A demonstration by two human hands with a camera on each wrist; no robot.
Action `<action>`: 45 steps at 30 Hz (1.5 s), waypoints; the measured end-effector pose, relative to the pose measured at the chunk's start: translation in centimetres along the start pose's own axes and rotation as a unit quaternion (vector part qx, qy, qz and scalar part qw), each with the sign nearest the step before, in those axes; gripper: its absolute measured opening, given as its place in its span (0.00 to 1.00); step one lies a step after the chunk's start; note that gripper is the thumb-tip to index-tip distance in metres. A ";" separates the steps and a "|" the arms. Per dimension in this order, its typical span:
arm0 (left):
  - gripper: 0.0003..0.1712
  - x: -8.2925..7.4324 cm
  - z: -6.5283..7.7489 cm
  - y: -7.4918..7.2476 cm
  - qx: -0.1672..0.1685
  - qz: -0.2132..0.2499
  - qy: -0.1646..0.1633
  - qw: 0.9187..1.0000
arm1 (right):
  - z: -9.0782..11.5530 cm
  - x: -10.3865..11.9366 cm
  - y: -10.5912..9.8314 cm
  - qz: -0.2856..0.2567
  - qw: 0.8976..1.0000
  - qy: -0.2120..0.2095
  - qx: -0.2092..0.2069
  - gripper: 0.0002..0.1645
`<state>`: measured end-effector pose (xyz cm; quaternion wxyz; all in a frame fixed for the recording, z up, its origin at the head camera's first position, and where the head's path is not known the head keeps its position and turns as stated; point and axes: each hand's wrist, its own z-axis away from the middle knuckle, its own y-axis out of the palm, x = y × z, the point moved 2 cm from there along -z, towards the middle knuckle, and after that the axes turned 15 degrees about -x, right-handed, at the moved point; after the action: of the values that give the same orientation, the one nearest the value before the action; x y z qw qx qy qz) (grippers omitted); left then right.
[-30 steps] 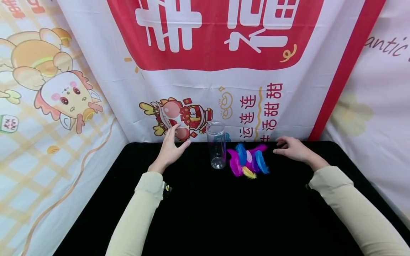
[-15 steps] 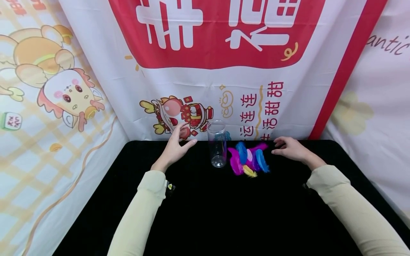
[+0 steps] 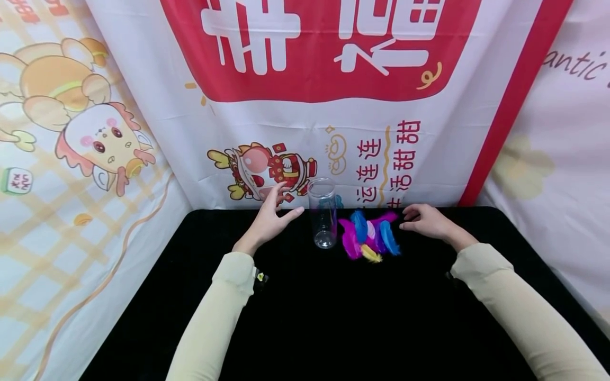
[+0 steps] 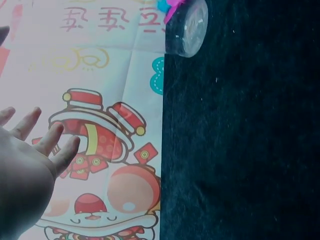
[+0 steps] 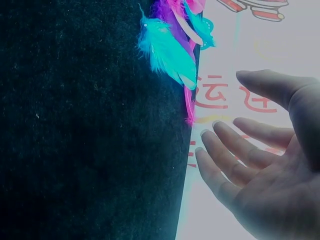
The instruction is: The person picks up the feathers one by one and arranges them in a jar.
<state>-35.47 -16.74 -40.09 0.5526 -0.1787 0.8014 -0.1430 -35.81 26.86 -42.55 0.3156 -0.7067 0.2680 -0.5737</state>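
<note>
A tall clear plastic cylinder [image 3: 324, 225] stands upright near the table's back edge; its base [image 4: 195, 27] shows at the top of the left wrist view. My left hand [image 3: 268, 222] is just left of it, fingers spread and thumb apart from them, holding nothing. Right beside the cylinder lies a small heap of feathers [image 3: 352, 241] in magenta, blue, purple, pale pink and yellow. My right hand [image 3: 426, 221] hovers to the right of the heap with relaxed, slightly bent fingers and an empty palm. A blue feather [image 5: 170, 52] is nearest to it in the right wrist view.
A black cloth-covered table [image 3: 362, 317] spreads in front of me. Behind it hangs a white and red printed curtain [image 3: 305, 116], close to the back edge. More printed sheets [image 3: 114, 222] hang at the left and right sides.
My left hand has moved right, closer to the cylinder. My right hand has drifted slightly left toward the feathers. The cylinder and feathers have stayed in place.
</note>
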 end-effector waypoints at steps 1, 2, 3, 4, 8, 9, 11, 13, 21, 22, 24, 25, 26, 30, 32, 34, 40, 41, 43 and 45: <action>0.51 -0.1 0.0 0.1 -0.001 -0.001 0.002 1.000 | -0.1 0.0 0.0 0.001 1.000 -0.002 0.000 0.34; 0.50 -0.1 -0.1 0.3 -0.002 -0.002 0.005 1.000 | -0.1 0.0 0.1 0.003 1.000 -0.003 -0.001 0.34; 0.49 -0.2 -0.1 0.4 -0.002 -0.001 0.009 1.000 | -0.2 0.0 0.1 0.004 1.000 -0.004 -0.001 0.34; 0.49 -0.3 -0.1 0.6 -0.003 -0.002 0.012 1.000 | -0.3 0.0 0.2 0.005 1.000 -0.004 -0.001 0.34; 0.46 -0.4 -0.2 1.1 -0.004 -0.001 0.021 1.000 | -0.4 -0.1 0.4 0.010 1.000 -0.004 -0.001 0.32; 0.45 -0.5 -0.1 1.2 -0.003 0.001 0.022 1.000 | -0.4 -0.2 0.5 0.011 1.000 -0.006 0.000 0.31; 0.45 -0.5 -0.1 1.3 -0.001 0.004 0.020 1.000 | -0.4 -0.3 0.6 0.013 1.000 -0.007 0.001 0.31; 0.46 -0.5 -0.1 1.4 0.002 0.008 0.020 1.000 | -0.5 -0.4 0.8 0.017 1.000 -0.008 0.001 0.31; 0.47 -0.5 -0.1 1.7 0.008 0.012 0.023 1.000 | -0.5 -0.3 1.1 0.022 1.000 -0.005 -0.002 0.31; 0.47 -0.4 -0.1 1.8 0.008 0.014 0.023 1.000 | -0.5 -0.2 1.1 0.022 1.000 -0.006 -0.001 0.31; 0.46 -0.4 -0.1 1.9 0.006 0.015 0.021 1.000 | -0.6 -0.2 1.2 0.023 1.000 -0.005 0.003 0.32; 0.45 -0.5 -0.2 1.9 0.006 0.017 0.021 1.000 | -0.6 -0.1 1.2 0.024 1.000 -0.002 0.003 0.32; 0.45 -0.5 -0.2 2.0 0.006 0.019 0.020 1.000 | -0.6 -0.1 1.2 0.025 1.000 -0.002 0.004 0.32; 0.46 -0.8 -0.2 2.2 0.004 0.021 0.019 1.000 | -0.7 0.0 1.1 0.026 1.000 0.000 0.005 0.32; 0.46 -1.0 -0.1 2.3 0.003 0.025 0.019 0.999 | -0.8 0.0 1.2 0.024 1.000 0.002 0.005 0.32; 0.47 -1.0 -0.1 2.4 0.006 0.031 0.020 0.999 | -0.8 -0.1 1.3 0.024 1.000 0.002 0.006 0.32; 0.47 -0.9 -0.2 2.8 0.009 0.038 0.022 0.999 | -1.0 -0.5 1.6 0.031 0.999 0.011 0.020 0.34; 0.47 -1.0 -0.2 2.9 0.007 0.038 0.023 0.999 | -1.0 -0.5 1.6 0.031 0.999 0.013 0.022 0.34; 0.47 -1.1 -0.3 3.0 0.005 0.039 0.027 0.999 | -1.1 -0.4 1.6 0.031 0.999 0.015 0.023 0.34; 0.47 -1.2 -0.4 3.2 0.002 0.040 0.030 0.999 | -1.1 -0.3 1.5 0.029 0.999 0.016 0.025 0.35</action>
<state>-35.83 -13.39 -40.35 0.5337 -0.1408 0.8241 -0.1272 -36.96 25.94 -43.73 0.3451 -0.6817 0.2789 -0.5817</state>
